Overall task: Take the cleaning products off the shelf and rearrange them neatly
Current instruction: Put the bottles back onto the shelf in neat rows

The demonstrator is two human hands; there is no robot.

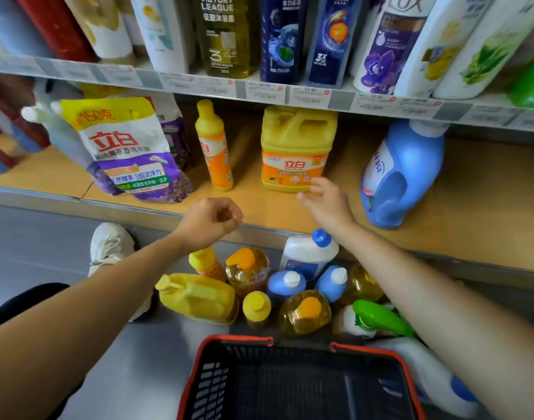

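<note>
On the wooden shelf (487, 207) stand a yellow jug with an orange label (296, 147), a slim yellow bottle (214, 147), a purple and white refill pouch (129, 150) and a blue detergent jug (402, 174). My right hand (326, 201) reaches with straight fingers just before the yellow jug's base, holding nothing. My left hand (211, 222) hovers over the shelf's front edge with curled fingers, empty. On the floor below lie a yellow jug on its side (199, 298), several oil-coloured bottles (305, 313) and blue bottles (287, 284).
A black basket with a red rim (302, 380) sits on the floor nearest me. The upper shelf (259, 89) holds shampoo and body wash bottles with price tags. A white shoe (109, 247) rests on the grey floor at left. A green-capped bottle (381, 319) lies at right.
</note>
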